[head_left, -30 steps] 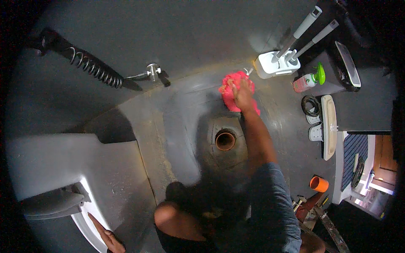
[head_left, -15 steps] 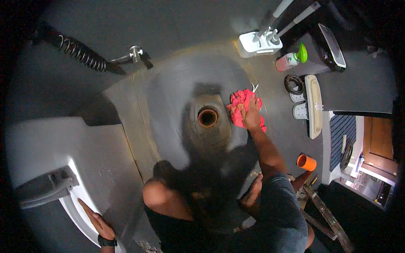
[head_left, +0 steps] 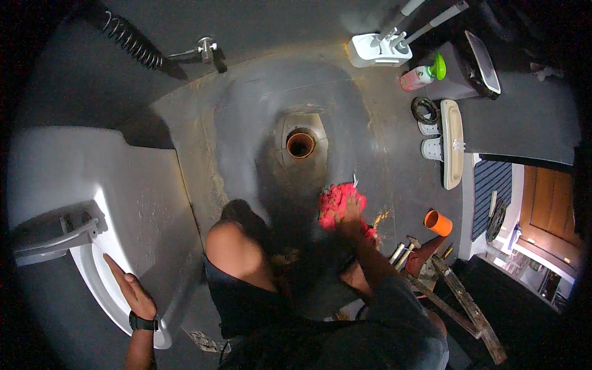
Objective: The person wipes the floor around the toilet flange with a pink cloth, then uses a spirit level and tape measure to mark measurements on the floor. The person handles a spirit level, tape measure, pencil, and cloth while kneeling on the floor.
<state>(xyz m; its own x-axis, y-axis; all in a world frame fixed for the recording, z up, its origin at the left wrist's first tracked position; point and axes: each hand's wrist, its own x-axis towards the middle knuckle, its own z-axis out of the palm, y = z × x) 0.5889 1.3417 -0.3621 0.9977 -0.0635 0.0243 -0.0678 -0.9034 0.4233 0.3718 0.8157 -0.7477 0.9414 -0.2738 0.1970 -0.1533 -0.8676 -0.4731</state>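
My right hand [head_left: 350,217] presses down on a bunched red cloth [head_left: 335,202] on the grey floor, its fingers over the fabric. A small white string or tag sticks out of the cloth's far edge. Ahead and to the left of it, an orange-brown pipe opening [head_left: 300,145] sits in a paler cut patch of floor. On the left, my left hand [head_left: 137,297] lies flat with fingers stretched out on the curved white rim [head_left: 108,285] of a fixture. A dark watch [head_left: 142,322] is on that wrist.
At the back stand a white brush holder [head_left: 379,54], a spray bottle [head_left: 419,77] and a grey bin [head_left: 453,74]. An orange pipe piece [head_left: 438,222], a beige tank lid [head_left: 453,145] and a worn wooden frame [head_left: 472,308] are at right. A coiled hose [head_left: 129,40] hangs at far left.
My right hand has drawn the red cloth nearer and slightly left, away from beside the pipe opening. Orange-yellow crumbs now show on the floor beside it. My left hand stays on the rim.
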